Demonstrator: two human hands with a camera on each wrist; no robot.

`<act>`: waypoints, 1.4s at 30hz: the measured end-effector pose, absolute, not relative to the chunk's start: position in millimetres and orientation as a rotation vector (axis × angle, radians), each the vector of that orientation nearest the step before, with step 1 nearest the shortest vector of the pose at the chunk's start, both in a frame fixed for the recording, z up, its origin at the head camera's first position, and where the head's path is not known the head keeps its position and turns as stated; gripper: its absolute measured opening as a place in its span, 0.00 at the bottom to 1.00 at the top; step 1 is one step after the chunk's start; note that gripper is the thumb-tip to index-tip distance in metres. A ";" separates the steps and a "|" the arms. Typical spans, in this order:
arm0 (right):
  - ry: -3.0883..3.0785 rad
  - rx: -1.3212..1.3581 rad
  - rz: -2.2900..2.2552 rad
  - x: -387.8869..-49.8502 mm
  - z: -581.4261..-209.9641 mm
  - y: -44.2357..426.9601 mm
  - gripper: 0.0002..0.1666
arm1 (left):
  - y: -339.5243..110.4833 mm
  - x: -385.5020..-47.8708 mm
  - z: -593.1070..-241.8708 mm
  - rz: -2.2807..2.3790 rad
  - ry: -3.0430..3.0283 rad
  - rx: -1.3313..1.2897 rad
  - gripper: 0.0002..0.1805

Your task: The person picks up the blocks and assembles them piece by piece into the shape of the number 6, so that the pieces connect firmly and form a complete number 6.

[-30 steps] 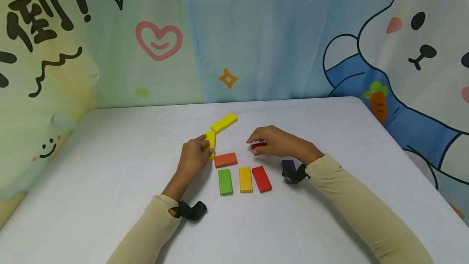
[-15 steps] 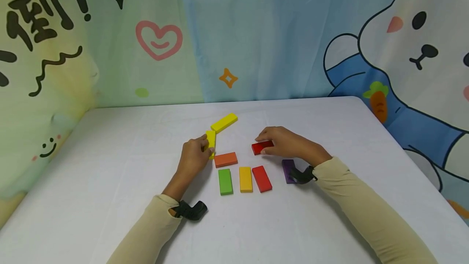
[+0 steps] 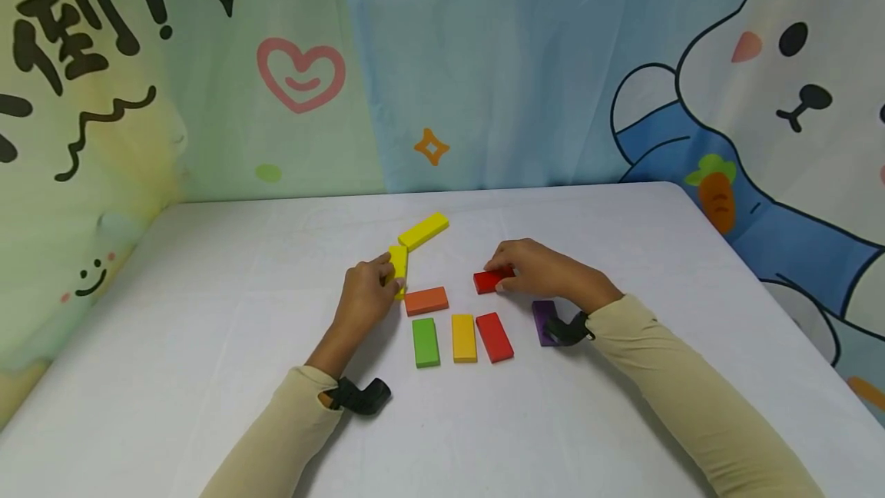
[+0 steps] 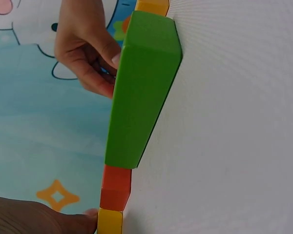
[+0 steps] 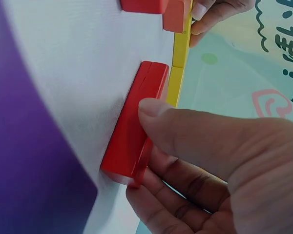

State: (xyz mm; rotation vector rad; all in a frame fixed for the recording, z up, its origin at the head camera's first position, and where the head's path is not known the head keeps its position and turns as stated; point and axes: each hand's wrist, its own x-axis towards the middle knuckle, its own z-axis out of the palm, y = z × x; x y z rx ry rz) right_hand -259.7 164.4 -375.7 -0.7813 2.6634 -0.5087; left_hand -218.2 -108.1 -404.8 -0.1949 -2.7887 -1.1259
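Right hand (image 3: 535, 270) pinched far red rectangular block (image 3: 486, 282) near purple block (image 3: 541, 312), left hand (image 3: 369, 294) gripped nearer yellow block (image 3: 399, 260) beside orange block (image 3: 425, 301).

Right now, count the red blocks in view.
2, besides the orange block: one red block pinched by the right hand, the other red block nearer the person, between the amber block and purple block. None seems hidden.

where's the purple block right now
In the head view, the purple block lies right of centre, partly hidden by the right wrist's black device, with the unheld red block to its left.
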 end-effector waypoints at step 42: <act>2.581 -0.822 -0.704 -251.8 -377.0 165.4 0.23 | -108.4 -218.7 -405.9 -1.132 -2.788 -0.199 0.06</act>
